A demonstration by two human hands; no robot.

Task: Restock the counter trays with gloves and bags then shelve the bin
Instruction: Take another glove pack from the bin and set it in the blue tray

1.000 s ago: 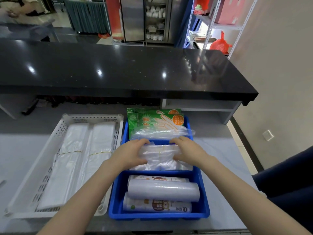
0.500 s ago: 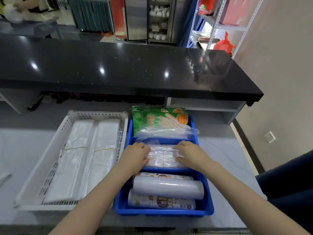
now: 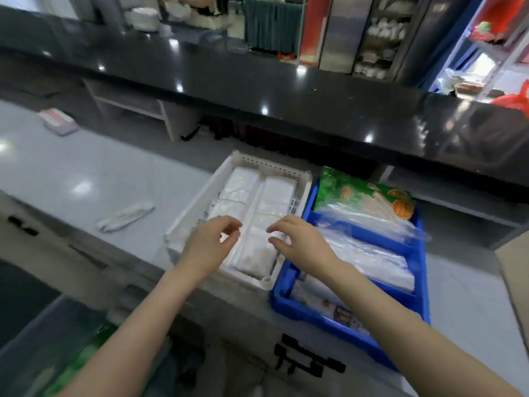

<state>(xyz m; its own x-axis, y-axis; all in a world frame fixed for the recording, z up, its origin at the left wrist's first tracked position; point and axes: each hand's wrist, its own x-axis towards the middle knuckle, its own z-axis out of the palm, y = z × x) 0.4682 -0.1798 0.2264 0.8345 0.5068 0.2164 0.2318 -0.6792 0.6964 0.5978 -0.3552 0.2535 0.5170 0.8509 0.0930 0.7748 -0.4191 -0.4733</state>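
The whole view is smeared by motion, so print on the green glove packet (image 3: 363, 193) at 2 o'clock cannot be read. The right forearm (image 3: 400, 319) covers the near-left part of the blue tray (image 3: 329, 319), and the labelled rolls (image 3: 337, 310) there show only as a blurred strip. The left hand (image 3: 210, 247) hides the near end of the left bag stack in the white tray (image 3: 200, 202). At 7 o'clock a grey bin (image 3: 37, 339) with something green inside is cut by the frame edge. A brown edge at 4 o'clock is cut off too.
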